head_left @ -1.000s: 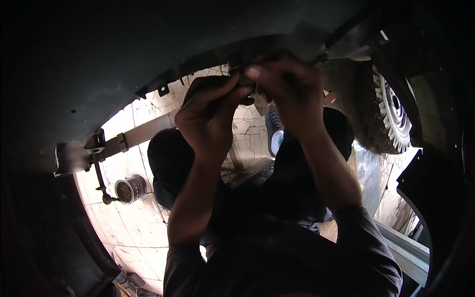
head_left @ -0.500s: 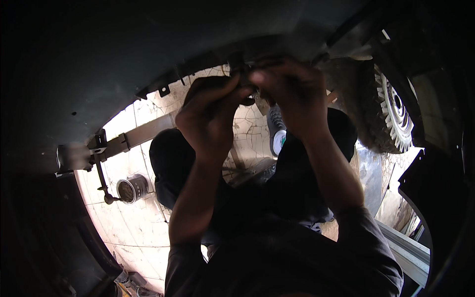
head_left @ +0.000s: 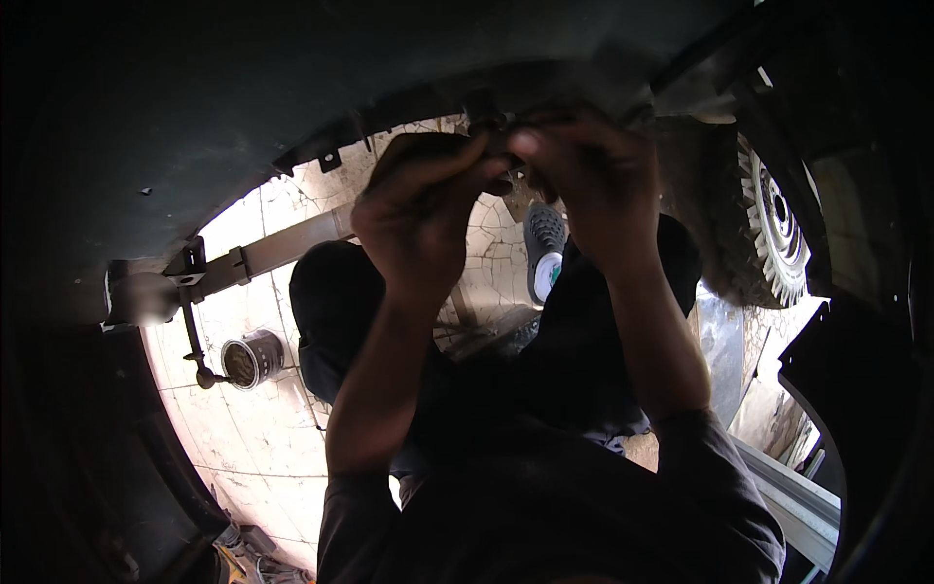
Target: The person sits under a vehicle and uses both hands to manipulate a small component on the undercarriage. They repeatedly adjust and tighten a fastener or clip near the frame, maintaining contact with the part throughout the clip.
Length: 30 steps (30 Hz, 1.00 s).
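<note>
Both of my hands are raised close together beneath the edge of a large dark curved panel (head_left: 185,107). My left hand (head_left: 420,209) is closed, with thumb and fingers pinched near a small dark fitting (head_left: 482,105) at the panel's edge. Beside it, my right hand (head_left: 605,190) is also closed, its thumb pointing toward the left fingertips. What lies between the fingertips is too dark and blurred to make out. My fingers hide part of the panel's rim.
A tire with a toothed metal wheel (head_left: 780,219) stands at the right. On the left, a metal bar (head_left: 287,248) and a thin linkage rod (head_left: 196,336) hang above a cracked tiled floor (head_left: 233,438). An open can (head_left: 265,356) and a grey shoe (head_left: 543,238) rest on the floor.
Both hands have shifted slightly right in the view but remain together at the panel's edge. The surroundings have shifted slightly too. The grip looks about the same.
</note>
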Motion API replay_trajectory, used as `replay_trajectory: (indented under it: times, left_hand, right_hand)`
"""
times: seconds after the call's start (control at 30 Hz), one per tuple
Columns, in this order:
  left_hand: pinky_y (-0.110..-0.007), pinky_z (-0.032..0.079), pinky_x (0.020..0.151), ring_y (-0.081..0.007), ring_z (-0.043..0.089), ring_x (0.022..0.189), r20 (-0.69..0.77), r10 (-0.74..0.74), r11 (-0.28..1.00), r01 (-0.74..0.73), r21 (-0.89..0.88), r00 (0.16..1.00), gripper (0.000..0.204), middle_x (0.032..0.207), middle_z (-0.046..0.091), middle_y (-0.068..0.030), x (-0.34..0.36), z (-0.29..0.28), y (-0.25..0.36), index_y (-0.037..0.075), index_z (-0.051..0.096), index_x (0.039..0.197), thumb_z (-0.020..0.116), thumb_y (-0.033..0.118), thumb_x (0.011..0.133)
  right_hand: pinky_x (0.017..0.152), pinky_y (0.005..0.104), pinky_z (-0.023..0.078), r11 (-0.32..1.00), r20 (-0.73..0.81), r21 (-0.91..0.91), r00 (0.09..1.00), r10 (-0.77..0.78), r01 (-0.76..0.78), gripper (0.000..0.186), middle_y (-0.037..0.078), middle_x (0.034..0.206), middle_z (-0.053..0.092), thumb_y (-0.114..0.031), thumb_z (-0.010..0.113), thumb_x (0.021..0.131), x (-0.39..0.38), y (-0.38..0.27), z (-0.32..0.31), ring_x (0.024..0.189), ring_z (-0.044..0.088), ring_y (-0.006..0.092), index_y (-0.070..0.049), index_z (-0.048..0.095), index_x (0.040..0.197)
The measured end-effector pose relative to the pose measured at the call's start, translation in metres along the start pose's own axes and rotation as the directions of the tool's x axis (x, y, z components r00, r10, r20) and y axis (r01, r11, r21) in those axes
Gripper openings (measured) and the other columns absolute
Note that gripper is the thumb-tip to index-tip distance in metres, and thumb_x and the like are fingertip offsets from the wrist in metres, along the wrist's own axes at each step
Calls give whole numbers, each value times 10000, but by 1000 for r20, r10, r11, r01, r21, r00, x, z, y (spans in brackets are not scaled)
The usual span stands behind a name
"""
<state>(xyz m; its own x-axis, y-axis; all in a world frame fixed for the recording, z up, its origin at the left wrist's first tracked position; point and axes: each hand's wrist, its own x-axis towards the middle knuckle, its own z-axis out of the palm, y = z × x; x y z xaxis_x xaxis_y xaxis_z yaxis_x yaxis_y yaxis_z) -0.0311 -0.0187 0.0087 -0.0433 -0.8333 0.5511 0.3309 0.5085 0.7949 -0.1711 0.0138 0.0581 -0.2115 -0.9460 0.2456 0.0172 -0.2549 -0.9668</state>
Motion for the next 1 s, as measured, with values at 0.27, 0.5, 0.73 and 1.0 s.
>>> replay_trajectory:
  times: [0.27,0.5,0.73,1.0]
  left_hand:
    - [-256,597,703,-184,698,812,6,46,993,-46,108,999,254,965,680,-126,-2,-1,-3,-10,715,999,741,-104,765]
    - [-270,608,691,-190,699,804,-22,-8,994,10,112,1000,252,947,676,-138,1,2,4,-25,716,992,729,-124,760]
    - [-264,602,687,-180,697,793,-15,-5,987,8,161,1000,235,952,681,-138,3,-1,4,-27,717,985,730,-115,768]
    - [-250,591,687,-169,694,815,5,74,994,-74,80,997,234,946,682,-131,3,1,-1,-22,720,975,736,-117,761]
  right_hand:
    - [516,193,436,998,-34,-59,999,-18,16,143,32,691,657,-130,741,862,-3,6,-3,586,578,52,1,703,904]
    - [504,200,424,998,-42,-54,999,-11,9,113,25,687,647,-113,732,868,-1,11,-4,569,560,51,-7,696,856]
    - [533,206,438,996,-81,-34,994,76,-79,184,19,700,685,-210,766,838,-7,10,-3,603,586,47,-44,741,914]
    - [564,183,447,999,-96,-19,995,26,-28,168,23,743,701,-167,770,841,-7,15,-2,629,594,43,-25,725,917]
